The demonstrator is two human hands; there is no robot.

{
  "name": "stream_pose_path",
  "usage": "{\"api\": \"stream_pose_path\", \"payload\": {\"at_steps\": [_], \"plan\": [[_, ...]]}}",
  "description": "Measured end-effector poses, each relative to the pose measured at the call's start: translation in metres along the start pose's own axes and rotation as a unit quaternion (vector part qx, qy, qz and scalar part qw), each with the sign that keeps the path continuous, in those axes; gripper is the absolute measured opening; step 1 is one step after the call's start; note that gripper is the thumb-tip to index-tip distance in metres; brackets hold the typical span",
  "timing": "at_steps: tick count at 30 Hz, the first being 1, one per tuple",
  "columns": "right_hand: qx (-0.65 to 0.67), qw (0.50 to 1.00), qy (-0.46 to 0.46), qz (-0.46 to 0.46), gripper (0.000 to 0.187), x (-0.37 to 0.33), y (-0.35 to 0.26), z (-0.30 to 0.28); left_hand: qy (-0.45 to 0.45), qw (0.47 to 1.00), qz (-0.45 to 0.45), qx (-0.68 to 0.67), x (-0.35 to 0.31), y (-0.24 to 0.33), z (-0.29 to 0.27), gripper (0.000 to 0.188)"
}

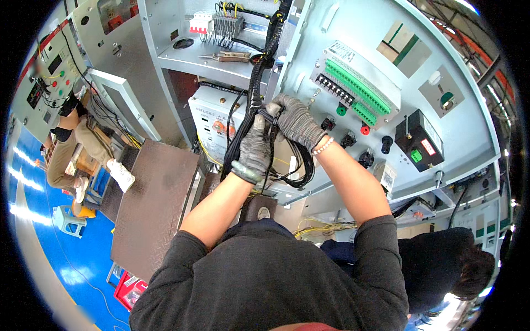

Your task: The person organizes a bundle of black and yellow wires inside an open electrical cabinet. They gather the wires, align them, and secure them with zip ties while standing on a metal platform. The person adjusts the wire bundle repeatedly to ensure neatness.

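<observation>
Both my hands wear grey striped gloves and meet at a thick black cable bundle (254, 88) that hangs down the cabinet's middle. My left hand (254, 151) is closed round the lower part of the bundle, thumb pointing up. Just right of it and slightly higher, my right hand (297, 122) has its fingers curled onto black wires at the bundle's side; the fingertips are partly hidden. Below the right hand, loose black wires (303, 174) hang in a loop. Behind my left hand stands a light grey device (212, 118) with orange-red round parts.
An open cabinet door (309, 60) at right carries a green terminal block (356, 85) and a black box (419, 140). Pliers (232, 57) lie on the shelf. A brown metal platform (157, 204) stands left. People are at far left and lower right (441, 265).
</observation>
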State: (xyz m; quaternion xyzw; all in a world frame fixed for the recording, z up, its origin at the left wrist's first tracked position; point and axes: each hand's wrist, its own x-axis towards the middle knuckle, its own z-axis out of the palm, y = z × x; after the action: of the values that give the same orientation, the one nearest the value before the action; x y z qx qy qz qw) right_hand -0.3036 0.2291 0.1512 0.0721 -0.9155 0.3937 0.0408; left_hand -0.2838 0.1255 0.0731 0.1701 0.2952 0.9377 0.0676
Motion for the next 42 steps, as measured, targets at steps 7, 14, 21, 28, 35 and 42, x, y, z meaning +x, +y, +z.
{"api": "stream_pose_path", "payload": {"at_steps": [7, 14, 21, 28, 35, 42], "plan": [[0.36, 0.893, -0.203, 0.179, 0.033, 0.007, 0.009, 0.001, -0.02, 0.995, -0.044, -0.087, 0.007, 0.006, -0.032, 0.043], [0.258, 0.965, -0.005, 0.048, 0.029, -0.027, 0.016, 0.014, -0.011, 0.992, -0.035, -0.118, 0.01, 0.018, -0.027, 0.04], [-0.205, 0.975, 0.069, -0.052, 0.023, -0.211, 0.106, 0.006, -0.018, 0.994, -0.036, -0.098, 0.014, 0.011, -0.044, 0.038], [-0.17, 0.834, -0.401, 0.339, 0.03, -0.388, 0.255, 0.017, 0.028, 0.998, -0.051, -0.036, 0.011, 0.006, -0.04, 0.04], [-0.078, 0.981, 0.169, -0.054, 0.031, -0.138, 0.02, -0.004, 0.005, 0.999, -0.037, -0.025, 0.01, 0.005, -0.035, 0.04], [-0.166, 0.975, 0.113, -0.098, 0.036, -0.055, 0.021, 0.022, 0.03, 0.999, -0.019, 0.035, 0.007, 0.013, -0.027, 0.05]]}}
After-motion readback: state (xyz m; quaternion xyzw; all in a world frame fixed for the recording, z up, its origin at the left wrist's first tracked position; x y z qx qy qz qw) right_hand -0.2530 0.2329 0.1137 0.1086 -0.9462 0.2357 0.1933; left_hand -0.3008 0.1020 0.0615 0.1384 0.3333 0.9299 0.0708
